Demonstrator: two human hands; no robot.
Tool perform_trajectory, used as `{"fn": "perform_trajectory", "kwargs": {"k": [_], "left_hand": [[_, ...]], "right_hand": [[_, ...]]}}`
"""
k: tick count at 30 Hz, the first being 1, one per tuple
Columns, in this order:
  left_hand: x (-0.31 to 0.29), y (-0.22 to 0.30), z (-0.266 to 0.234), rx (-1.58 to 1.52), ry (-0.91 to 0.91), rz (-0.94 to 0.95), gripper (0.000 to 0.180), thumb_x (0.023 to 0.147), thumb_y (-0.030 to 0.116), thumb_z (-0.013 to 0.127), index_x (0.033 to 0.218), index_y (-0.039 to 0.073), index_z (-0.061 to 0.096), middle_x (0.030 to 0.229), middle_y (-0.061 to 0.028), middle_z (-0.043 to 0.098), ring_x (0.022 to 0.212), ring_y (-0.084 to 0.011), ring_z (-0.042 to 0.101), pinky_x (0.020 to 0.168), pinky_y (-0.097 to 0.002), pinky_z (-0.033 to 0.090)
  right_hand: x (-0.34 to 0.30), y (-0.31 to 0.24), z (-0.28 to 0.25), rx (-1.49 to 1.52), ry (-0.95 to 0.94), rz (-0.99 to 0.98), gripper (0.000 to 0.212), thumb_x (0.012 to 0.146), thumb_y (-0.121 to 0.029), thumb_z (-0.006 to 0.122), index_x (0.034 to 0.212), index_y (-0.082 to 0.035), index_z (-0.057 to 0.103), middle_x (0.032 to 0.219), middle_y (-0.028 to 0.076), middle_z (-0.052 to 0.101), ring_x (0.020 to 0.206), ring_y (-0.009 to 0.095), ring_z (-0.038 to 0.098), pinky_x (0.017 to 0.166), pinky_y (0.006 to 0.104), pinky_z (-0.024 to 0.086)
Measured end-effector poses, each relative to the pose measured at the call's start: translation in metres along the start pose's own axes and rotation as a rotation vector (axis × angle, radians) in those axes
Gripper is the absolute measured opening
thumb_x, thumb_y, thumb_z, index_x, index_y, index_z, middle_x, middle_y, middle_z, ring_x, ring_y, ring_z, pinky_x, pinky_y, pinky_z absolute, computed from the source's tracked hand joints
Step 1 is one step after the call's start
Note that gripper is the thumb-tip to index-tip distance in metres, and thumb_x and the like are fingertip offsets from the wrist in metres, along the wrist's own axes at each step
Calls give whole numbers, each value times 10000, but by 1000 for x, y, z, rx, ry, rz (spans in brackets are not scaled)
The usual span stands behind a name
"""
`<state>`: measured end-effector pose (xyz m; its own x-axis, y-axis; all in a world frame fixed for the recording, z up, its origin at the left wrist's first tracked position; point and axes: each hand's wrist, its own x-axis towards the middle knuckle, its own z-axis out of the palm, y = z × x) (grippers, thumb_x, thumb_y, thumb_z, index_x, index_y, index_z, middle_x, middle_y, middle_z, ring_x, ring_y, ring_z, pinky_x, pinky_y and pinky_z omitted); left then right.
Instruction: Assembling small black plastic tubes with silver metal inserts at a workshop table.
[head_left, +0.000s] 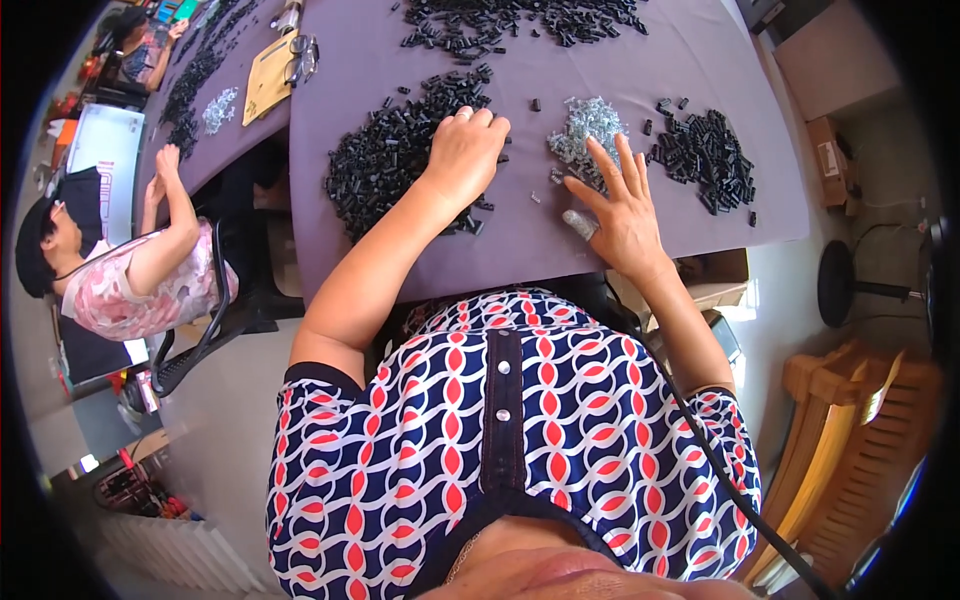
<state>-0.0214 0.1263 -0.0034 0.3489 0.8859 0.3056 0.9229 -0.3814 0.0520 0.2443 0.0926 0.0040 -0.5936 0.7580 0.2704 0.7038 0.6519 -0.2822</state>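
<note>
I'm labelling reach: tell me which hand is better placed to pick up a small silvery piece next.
Probably the right hand: it is spread at the heap of small, silvery, metal-looking bits, while the left hand is over a heap of short black tubes.

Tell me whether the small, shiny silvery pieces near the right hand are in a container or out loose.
Out loose: the small, shiny silvery pieces lie in a heap directly on the purple-grey tabletop, with strays beside it.

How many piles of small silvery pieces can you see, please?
2: one pile by the right hand, a second pile on the neighbouring table. Others may be hidden.
</note>
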Motion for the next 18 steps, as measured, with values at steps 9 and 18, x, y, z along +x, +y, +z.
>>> {"fn": "perform_trajectory", "kwargs": {"k": [9,18], "left_hand": [[2,3,-6,-86,86,-6,125,825,114,710,908,78,624,920,-86,617,941,-305,617,801,-421,514],[-51,24,-53,-952,1,-476,125,836,-47,709,902,-20,606,993,-52,690,734,-52,622,651,-212,514]], "right_hand": [[2,-27,3,124,92,-133,405,725,-132,777,1127,-122,728,1476,131,466,1455,401,306,1156,570,300],[31,-25,22,174,89,-228,163,680,-61,693,840,-95,692,994,30,598,1023,257,544,865,380,441]]}}
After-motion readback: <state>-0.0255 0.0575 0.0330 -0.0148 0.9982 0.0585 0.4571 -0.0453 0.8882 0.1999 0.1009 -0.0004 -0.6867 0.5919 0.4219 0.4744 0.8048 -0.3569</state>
